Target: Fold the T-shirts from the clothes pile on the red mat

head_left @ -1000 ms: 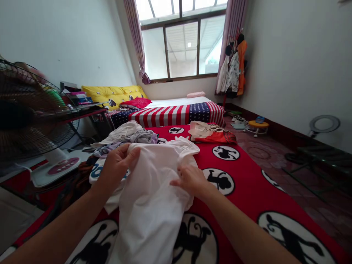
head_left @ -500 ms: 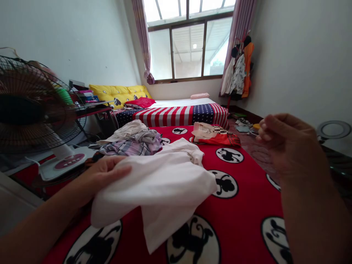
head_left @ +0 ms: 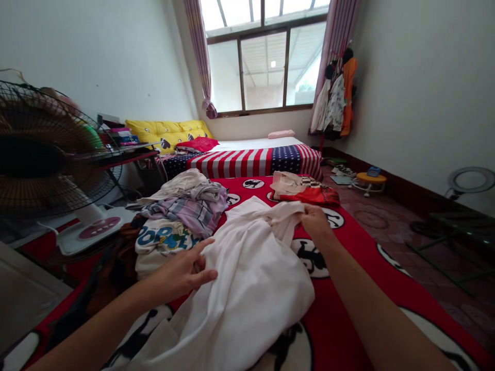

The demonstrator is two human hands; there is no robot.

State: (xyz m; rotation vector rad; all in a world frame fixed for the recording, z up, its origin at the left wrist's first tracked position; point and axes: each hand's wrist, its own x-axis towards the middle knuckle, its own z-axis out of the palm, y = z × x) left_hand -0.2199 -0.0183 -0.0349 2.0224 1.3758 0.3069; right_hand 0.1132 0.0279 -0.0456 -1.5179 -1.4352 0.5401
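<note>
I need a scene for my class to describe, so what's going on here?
A person is handling a loosely bunched white garment on a red cover with black figures. The right hand pinches its far right part; the left hand, open, touches its left side. A pile of clothes lies to the left.

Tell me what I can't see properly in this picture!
White cloth: in the head view, the bottom edge cuts off its near end.
Right hand: head view, the hand itself hides some of its fingers.
Red blanket: head view, the cloth covers part of its pattern.
Printed shirt: head view, its smallest writing is too tiny to read.
Fan: head view, the left edge cuts it off.
</note>
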